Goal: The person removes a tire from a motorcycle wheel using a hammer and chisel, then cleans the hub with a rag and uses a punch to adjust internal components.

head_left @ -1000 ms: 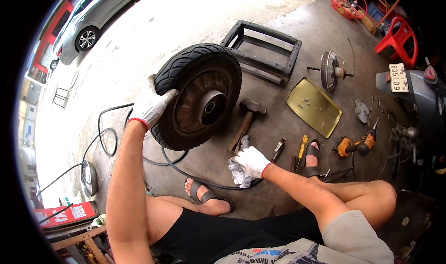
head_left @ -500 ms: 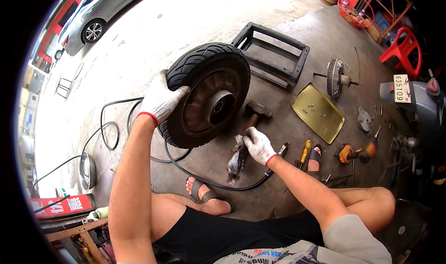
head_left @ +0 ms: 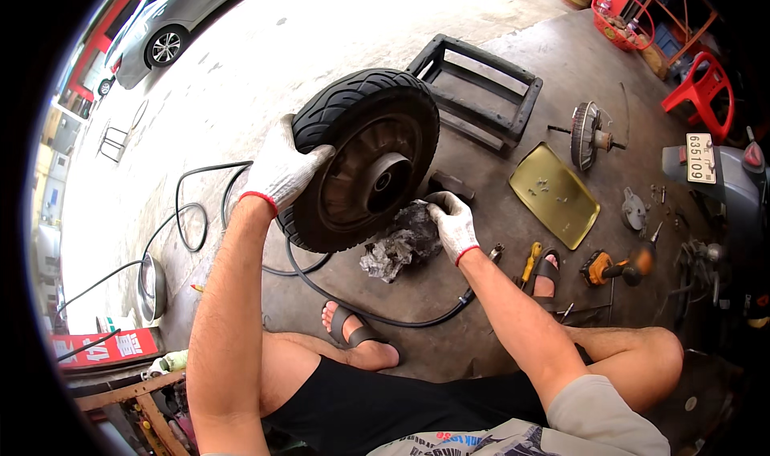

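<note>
In the head view, the work in hand is judged to be part-way through. The tyre (head_left: 321,119) is fitted around the wheel (head_left: 341,179), and the wheel is steadied by the left hand (head_left: 285,163). The drum (head_left: 584,135) rests well apart on the floor (head_left: 449,345), and small screws (head_left: 544,185) lie loose in the tray (head_left: 569,219). If these parts belong to the wheel, their refitting is judged to be outstanding.

The wheel is located left of the hammer (head_left: 453,185), with the frame (head_left: 489,60) beyond it and the hose (head_left: 377,321) nearer. Whether its lower edge bears on the floor cannot be told. The wheel is tilted. The hub (head_left: 387,182) is pointed to the right and toward the camera; the long axis of the visible oval is run from lower left to upper right.

The tyre's upper left edge is gripped by the left fingers, with the thumb laid on the sidewall. The crumpled film (head_left: 405,239) is pinched in the narrowed fingers of the right hand (head_left: 455,225). The film is trailed toward the lower left, just beside the tyre; contact between them cannot be confirmed.
</note>
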### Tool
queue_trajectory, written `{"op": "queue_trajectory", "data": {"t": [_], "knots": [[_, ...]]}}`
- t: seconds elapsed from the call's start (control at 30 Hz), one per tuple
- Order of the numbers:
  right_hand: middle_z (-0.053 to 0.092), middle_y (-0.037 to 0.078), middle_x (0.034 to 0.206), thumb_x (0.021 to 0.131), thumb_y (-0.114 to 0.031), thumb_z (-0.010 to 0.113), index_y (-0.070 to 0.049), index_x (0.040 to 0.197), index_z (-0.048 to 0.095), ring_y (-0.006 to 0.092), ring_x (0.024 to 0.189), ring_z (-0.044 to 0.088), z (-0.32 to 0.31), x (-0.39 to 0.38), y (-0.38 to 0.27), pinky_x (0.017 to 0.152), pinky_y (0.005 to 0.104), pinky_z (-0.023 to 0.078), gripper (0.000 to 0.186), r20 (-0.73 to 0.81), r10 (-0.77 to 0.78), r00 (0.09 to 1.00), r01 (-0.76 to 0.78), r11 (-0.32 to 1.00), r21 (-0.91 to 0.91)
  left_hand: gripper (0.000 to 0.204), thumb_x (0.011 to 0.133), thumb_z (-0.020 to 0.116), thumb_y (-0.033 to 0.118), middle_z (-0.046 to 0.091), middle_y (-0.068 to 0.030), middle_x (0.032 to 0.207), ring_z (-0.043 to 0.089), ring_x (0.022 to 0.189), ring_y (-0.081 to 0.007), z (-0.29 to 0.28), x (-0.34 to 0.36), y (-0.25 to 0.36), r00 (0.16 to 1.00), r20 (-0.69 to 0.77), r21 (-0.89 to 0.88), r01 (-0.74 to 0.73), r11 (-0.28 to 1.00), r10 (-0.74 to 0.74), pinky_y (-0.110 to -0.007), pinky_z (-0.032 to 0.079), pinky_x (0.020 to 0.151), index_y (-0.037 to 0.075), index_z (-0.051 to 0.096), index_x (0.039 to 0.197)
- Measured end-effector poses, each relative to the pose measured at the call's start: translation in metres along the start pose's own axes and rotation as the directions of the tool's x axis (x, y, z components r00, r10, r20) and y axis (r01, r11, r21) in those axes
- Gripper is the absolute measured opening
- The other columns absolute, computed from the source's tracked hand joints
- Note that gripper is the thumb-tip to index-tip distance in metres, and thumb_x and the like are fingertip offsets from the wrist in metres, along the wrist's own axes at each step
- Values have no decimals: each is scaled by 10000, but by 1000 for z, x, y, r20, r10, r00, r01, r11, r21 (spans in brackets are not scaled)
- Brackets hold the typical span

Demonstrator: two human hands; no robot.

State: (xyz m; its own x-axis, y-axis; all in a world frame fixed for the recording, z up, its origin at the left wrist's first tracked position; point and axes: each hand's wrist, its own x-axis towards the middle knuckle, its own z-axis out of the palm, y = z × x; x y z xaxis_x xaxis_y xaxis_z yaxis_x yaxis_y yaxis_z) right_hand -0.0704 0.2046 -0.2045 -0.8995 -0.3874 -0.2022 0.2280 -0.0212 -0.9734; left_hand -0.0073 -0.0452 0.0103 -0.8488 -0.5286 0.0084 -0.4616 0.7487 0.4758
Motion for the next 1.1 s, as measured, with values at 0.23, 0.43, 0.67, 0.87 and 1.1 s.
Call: {"op": "queue_trajectory", "data": {"t": [0.23,0.43,0.67,0.87,1.1], "knots": [[713,91,894,857,-45,641,-4,1065,662,183,798,670,-13,-10,27,742,318,539,213,529,124,840,47,953,-299,824,821,729,354,488,-332,1379,494,1304,-398,-5,-2,14,997,61,-13,40,999,-39,-395,384,1105,-79,382,1430],[733,147,949,781,-219,666,-131,973,762,318,946,694,-26,-72,63,852,400,545,231,726,494,479,487,539,-688,822,825,723,364,493,-330,1377,506,1296,-395,-3,0,7,998,59,-3,30,1000,-30,-395,395,1096,-63,379,1437],[636,173,943,778,-56,633,-51,1000,593,386,890,621,-45,-52,62,802,464,505,226,447,-311,839,544,453,-706,822,827,723,372,502,-319,1375,524,1283,-392,-5,-3,10,996,68,15,58,998,-59,-397,407,1086,-42,378,1447],[615,132,971,774,-235,705,-61,1075,616,324,950,586,-21,-56,72,879,459,439,358,591,-178,787,614,129,-778,833,814,733,368,512,-320,1361,530,1276,-388,-2,2,13,998,54,19,24,1000,-25,-396,413,1081,-57,385,1440],[619,130,894,726,-161,765,-28,770,646,326,876,608,-5,-50,49,815,426,494,184,256,-419,871,477,600,-642,876,780,748,367,509,-329,1359,537,1267,-387,-3,-1,11,998,52,2,48,999,-48,-389,422,1077,-93,388,1433]]}}
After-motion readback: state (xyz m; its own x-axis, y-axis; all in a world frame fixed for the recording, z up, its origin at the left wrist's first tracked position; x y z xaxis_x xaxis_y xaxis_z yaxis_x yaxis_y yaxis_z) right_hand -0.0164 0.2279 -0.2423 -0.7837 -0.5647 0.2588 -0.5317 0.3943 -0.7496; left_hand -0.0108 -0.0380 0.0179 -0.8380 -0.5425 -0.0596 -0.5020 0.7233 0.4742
